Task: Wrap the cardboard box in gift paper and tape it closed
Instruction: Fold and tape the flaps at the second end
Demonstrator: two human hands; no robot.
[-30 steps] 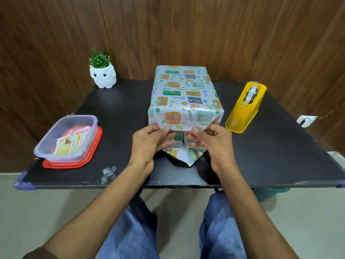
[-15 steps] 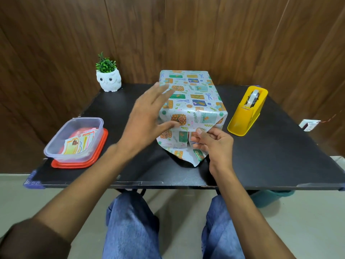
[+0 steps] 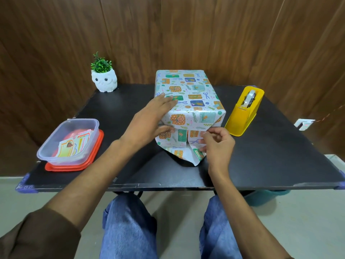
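The black table (image 3: 261,165) carries the cardboard box (image 3: 188,94), covered in gift paper (image 3: 179,144), midway along its rear edge. A clear tub (image 3: 56,157) sits by the front-left corner, and a yellow tape dispenser (image 3: 242,116) stands just right of the box. The left hand (image 3: 145,124) lies flat, fingers straight, on the box's near left corner. The right hand (image 3: 218,146) pinches the loose paper flap at its near end.

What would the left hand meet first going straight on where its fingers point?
Nothing new: the left hand lies on the wrapped box; it would slide across its top, probably toward the wall behind.
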